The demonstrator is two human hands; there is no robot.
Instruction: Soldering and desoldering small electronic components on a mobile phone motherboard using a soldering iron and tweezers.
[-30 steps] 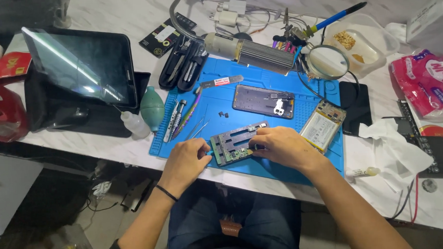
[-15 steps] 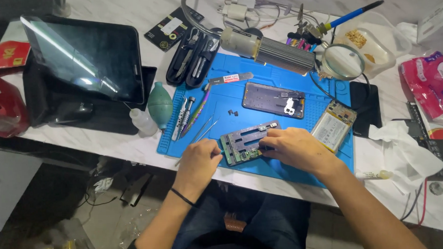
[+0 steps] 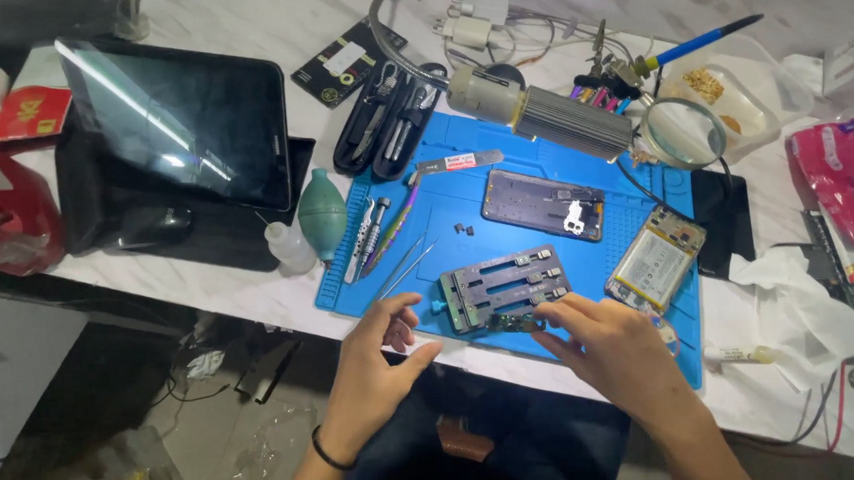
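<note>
Both hands at the board jig, near edge of the blue mat.

My L hand (image 3: pixel 375 362) hovers loose, fingers curled open, holding nothing, just at 8 o'clock of the grey holder jig (image 3: pixel 501 290). R hand (image 3: pixel 609 342) sits at its 4 o'clock, fingertips on a small green board (image 3: pixel 515 322) clamped at jig's near edge; grip unclear. Battery (image 3: pixel 653 259) at 2 o'clock, phone frame (image 3: pixel 543 204) at 12, tweezers (image 3: pixel 397 222) w/ drivers at 10, on blue mat (image 3: pixel 434 187).
</note>
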